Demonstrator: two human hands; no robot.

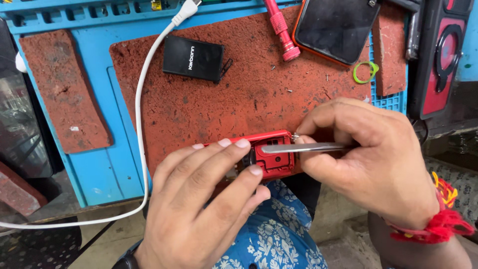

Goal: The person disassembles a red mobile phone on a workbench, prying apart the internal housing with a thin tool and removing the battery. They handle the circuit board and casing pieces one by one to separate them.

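Between the hands sits a small red phone body [269,152], gripped by the left hand [199,204]; the right hand [363,159] pinches metal tweezers [298,148] over it.

Left hand [199,199] comes up from below, palm down, fingers stretched forward and close together with the tips pressing down, while the right hand [368,159] reaches in from the right, knuckles up, fingers curled tight in a pinch.
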